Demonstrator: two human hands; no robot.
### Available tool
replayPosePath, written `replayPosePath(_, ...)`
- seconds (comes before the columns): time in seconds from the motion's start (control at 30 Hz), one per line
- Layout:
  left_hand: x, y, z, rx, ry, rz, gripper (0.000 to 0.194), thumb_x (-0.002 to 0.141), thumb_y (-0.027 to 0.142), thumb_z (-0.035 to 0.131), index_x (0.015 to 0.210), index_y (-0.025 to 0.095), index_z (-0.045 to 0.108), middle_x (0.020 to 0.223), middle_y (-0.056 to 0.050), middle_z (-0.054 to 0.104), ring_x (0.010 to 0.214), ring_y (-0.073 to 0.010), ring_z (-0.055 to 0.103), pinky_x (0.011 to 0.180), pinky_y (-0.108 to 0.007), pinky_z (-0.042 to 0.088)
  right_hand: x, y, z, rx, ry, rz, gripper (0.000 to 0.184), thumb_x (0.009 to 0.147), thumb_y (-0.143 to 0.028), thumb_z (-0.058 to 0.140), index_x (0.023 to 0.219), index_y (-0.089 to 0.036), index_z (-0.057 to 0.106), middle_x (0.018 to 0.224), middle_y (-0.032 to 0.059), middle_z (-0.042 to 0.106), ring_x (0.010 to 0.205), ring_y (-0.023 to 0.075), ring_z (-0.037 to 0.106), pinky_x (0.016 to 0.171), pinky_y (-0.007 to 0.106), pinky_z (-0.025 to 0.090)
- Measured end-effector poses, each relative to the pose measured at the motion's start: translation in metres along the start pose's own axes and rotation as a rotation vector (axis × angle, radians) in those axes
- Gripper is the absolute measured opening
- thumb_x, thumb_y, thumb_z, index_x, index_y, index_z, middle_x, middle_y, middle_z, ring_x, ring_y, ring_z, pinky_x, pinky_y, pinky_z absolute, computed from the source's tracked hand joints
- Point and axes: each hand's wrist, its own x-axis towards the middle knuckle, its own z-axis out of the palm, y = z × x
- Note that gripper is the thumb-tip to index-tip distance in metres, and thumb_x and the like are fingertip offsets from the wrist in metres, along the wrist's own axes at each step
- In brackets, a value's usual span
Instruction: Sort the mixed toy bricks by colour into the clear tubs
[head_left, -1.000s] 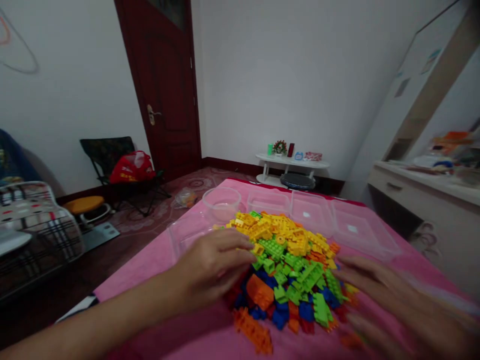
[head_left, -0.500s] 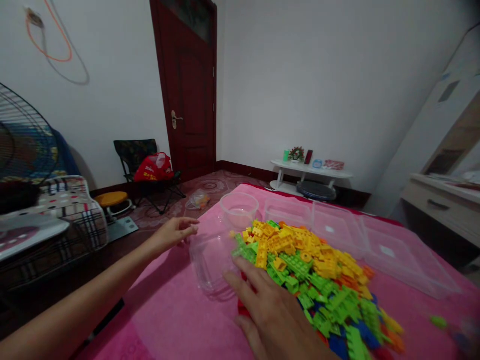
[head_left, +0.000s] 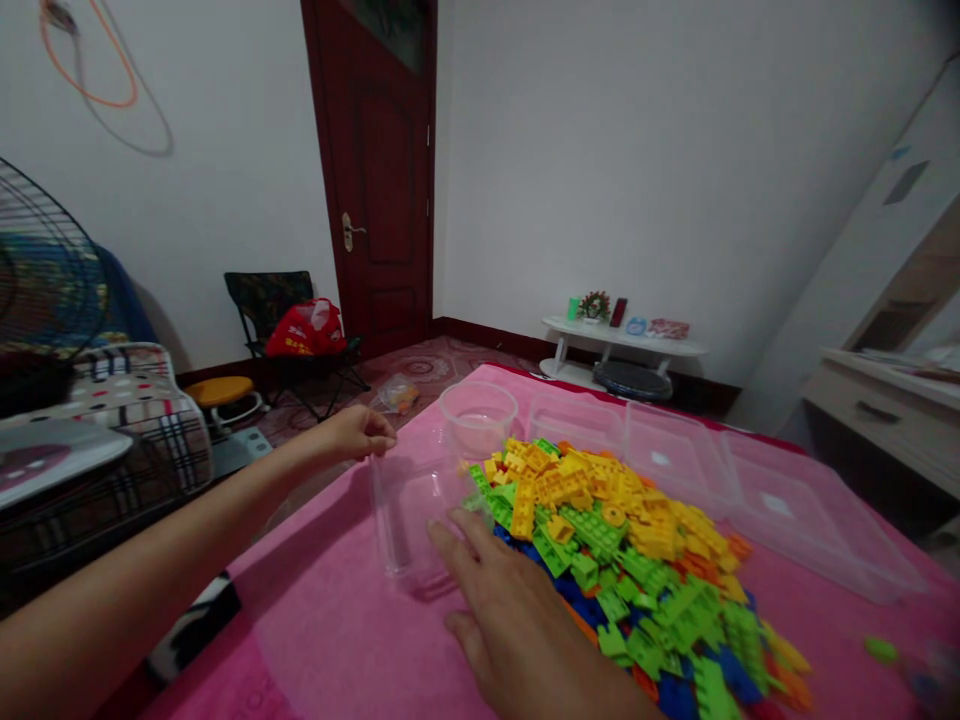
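At the far left corner of a clear rectangular plastic container [head_left: 409, 515], my left hand [head_left: 358, 432] has its fingers pinched on the rim. My right hand [head_left: 517, 615] reaches over the container's right side with fingers stretched out and a little apart; its fingertips touch or hover at the rim, I cannot tell which. Beside and partly under that hand spreads a large heap of building blocks [head_left: 600, 530]. Yellow ones lie towards the back, green ones in front, with blue and orange among them.
On the pink tablecloth [head_left: 322, 620] stand a round clear tub [head_left: 478, 418] and several rectangular clear boxes [head_left: 671, 450] along the far edge. One loose green block [head_left: 880, 649] lies at the right. A fan [head_left: 45, 270] stands at the left; a low white table [head_left: 622, 335] is beyond.
My left hand has closed its fingers on the container's rim. The container has shifted slightly left and away. My right hand has moved left, and its thumb has come closer to the fingers.
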Motion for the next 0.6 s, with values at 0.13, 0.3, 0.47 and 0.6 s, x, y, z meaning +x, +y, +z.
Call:
replayPosePath(0.13, 0.013, 0.002, 0.006, 0.074, 0.079, -0.001, 0.026, 0.062, 0.041, 0.063, 0.062, 0.015, 0.059, 0.055, 0.000, 0.056, 0.049, -0.0119, 0.050, 0.047, -0.022, 0.039, 0.008, 0.002, 0.009, -0.089, 0.019, -0.018, 0.065, 0.076, -0.006, 0.050, 0.140, -0.018, 0.038, 0.146, 0.0099, 0.038, 0.120, 0.0283, 0.051, 0.092, 0.041, 0.050)
replayPosePath(0.3, 0.007, 0.005, 0.011, -0.175, 0.037, -0.095, 0.040, 0.055, 0.050, 0.071, 0.066, 0.014, 0.059, 0.053, 0.003, 0.051, 0.047, -0.0098, 0.046, 0.046, -0.022, 0.039, 0.010, 0.006, 0.020, -0.278, 0.155, -0.049, 0.055, 0.073, 0.003, 0.049, 0.123, -0.020, 0.052, 0.131, 0.0103, 0.054, 0.095, 0.0226, 0.064, 0.069, 0.031, 0.053)
replayPosePath(0.47, -0.008, 0.017, 0.011, -0.374, 0.120, -0.166, 0.053, 0.056, 0.060, 0.072, 0.079, 0.013, 0.067, 0.057, 0.001, 0.053, 0.051, -0.0097, 0.046, 0.050, -0.022, 0.040, 0.009, 0.009, 0.024, -0.297, 0.386, -0.153, 0.015, 0.080, -0.007, 0.055, 0.086, -0.020, 0.059, 0.085, 0.0033, 0.063, 0.069, 0.0174, 0.060, 0.055, 0.027, 0.043)
replayPosePath(0.6, -0.020, 0.023, 0.015, -0.615, 0.118, -0.230, 0.062, 0.061, 0.066, 0.066, 0.093, 0.014, 0.070, 0.072, -0.004, 0.062, 0.057, -0.0104, 0.049, 0.052, -0.022, 0.039, 0.009, 0.013, 0.021, -0.099, 0.571, -0.194, 0.010, 0.087, -0.015, 0.049, 0.088, -0.020, 0.058, 0.082, 0.0027, 0.060, 0.073, 0.0153, 0.059, 0.062, 0.025, 0.043)
